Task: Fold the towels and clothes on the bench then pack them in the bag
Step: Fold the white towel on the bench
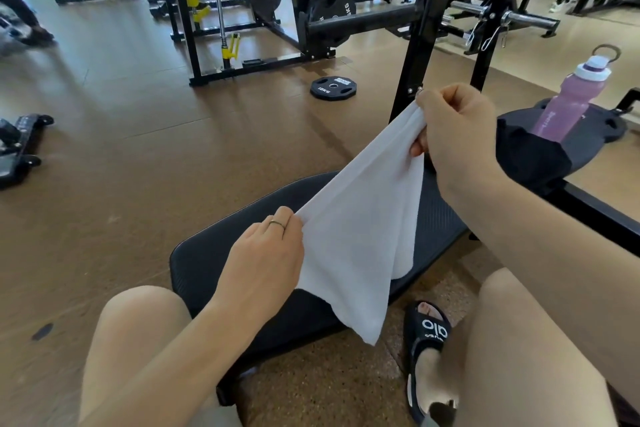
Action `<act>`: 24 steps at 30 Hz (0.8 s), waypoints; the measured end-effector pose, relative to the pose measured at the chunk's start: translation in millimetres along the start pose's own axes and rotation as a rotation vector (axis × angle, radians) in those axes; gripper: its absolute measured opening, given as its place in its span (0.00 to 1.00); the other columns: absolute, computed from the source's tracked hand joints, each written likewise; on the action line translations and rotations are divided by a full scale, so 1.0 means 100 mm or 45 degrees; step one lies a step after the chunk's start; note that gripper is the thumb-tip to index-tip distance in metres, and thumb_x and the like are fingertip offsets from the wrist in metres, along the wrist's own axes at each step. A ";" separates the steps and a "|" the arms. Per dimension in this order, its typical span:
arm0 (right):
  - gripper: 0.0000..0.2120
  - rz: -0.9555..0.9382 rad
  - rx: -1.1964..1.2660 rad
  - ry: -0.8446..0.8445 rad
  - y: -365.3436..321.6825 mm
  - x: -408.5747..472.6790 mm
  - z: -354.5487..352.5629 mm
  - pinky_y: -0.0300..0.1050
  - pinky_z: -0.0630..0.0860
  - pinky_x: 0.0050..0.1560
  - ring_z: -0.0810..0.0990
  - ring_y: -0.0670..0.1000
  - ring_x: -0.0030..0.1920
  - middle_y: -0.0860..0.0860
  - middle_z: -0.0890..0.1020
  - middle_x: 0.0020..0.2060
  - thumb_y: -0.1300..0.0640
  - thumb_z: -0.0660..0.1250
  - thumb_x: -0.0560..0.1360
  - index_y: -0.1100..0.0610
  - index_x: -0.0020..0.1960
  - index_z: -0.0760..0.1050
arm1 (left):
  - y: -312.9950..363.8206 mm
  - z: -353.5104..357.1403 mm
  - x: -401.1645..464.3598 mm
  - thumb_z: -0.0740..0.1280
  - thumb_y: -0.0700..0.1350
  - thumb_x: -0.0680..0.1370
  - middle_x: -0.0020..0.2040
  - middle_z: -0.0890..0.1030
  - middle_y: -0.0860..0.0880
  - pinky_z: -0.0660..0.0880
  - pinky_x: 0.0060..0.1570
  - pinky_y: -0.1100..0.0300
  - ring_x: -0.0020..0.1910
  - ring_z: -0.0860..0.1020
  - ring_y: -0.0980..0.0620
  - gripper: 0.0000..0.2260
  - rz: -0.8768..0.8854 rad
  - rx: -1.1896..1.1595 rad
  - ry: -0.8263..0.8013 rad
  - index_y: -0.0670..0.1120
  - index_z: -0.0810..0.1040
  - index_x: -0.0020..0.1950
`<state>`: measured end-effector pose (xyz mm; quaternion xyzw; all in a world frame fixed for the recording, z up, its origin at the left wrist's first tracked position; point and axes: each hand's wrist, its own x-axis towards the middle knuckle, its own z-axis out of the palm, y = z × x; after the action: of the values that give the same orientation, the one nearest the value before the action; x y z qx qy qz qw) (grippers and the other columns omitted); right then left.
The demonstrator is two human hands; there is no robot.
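Above a padded black worktop (214, 263) with a finely ribbed, rounded-corner surface, a person is holding a white towel (360, 218) stretched in the air between two bare hands. The left hand (266, 253), which is wearing a thin ring, is pinching the lower left edge of the towel with curled fingers, low and close to the worktop. The right hand (457, 135) is gripping the upper corner, bunching the soft cloth into gathers, higher and farther away. The towel is hanging as a smooth, plain sheet that is tapering toward the right hand, with one loose corner drooping past the near edge of the worktop. To the right, a dark fabric bag (530, 156) is sitting beside the worktop, with a pink plastic bottle (568, 100) with a white cap and loop handle standing just behind it. A flat, octagonal black weight plate (333, 88) is lying on the brown, speckled floor farther back. Below, a foot in a black slide sandal (429, 350) with white lettering is resting on the floor.
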<state>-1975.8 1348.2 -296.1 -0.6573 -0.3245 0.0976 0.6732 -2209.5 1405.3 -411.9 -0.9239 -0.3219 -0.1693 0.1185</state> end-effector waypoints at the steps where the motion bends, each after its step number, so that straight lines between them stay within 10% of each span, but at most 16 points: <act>1: 0.11 -0.035 -0.061 -0.008 0.03 0.02 -0.03 0.41 0.74 0.28 0.74 0.47 0.23 0.51 0.74 0.27 0.57 0.65 0.80 0.55 0.39 0.69 | -0.02 0.00 -0.02 0.75 0.37 0.73 0.42 0.76 0.47 0.77 0.34 0.56 0.34 0.75 0.50 0.07 0.000 -0.022 0.009 0.42 0.79 0.47; 9: 0.15 -0.235 -0.928 -0.243 0.48 -0.02 -0.20 0.45 0.74 0.48 0.76 0.53 0.50 0.56 0.74 0.57 0.59 0.68 0.77 0.56 0.63 0.72 | -0.09 -0.42 0.11 0.52 0.51 0.84 0.43 0.77 0.50 0.77 0.37 0.52 0.38 0.76 0.50 0.16 0.003 -0.531 0.039 0.45 0.75 0.49; 13: 0.12 -0.675 -0.658 -0.927 0.25 -0.73 0.01 0.39 0.68 0.63 0.72 0.44 0.62 0.45 0.77 0.57 0.57 0.68 0.73 0.50 0.56 0.76 | -0.17 -0.56 0.27 0.61 0.49 0.83 0.36 0.72 0.58 0.69 0.40 0.67 0.37 0.73 0.57 0.11 0.176 -0.689 -0.051 0.48 0.75 0.43; 17: 0.11 -0.321 -0.346 -1.202 0.27 -0.81 0.08 0.31 0.63 0.67 0.65 0.32 0.70 0.40 0.76 0.66 0.61 0.70 0.74 0.49 0.53 0.74 | -0.25 -0.67 0.32 0.60 0.55 0.82 0.38 0.75 0.59 0.69 0.43 0.71 0.40 0.75 0.58 0.13 0.326 -0.677 -0.190 0.51 0.77 0.44; 24: 0.01 -0.267 -0.318 -1.392 0.31 -0.75 0.13 0.56 0.74 0.65 0.79 0.48 0.62 0.49 0.83 0.52 0.57 0.69 0.78 0.54 0.48 0.79 | -0.30 -0.84 0.27 0.67 0.52 0.80 0.36 0.78 0.61 0.73 0.43 0.67 0.41 0.79 0.57 0.08 0.306 -0.851 -0.301 0.57 0.78 0.41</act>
<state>-2031.8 1320.2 -350.0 -0.5499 -0.6984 0.3171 0.3305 -2228.7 1415.7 -321.2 -0.9560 -0.1496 -0.1421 -0.2086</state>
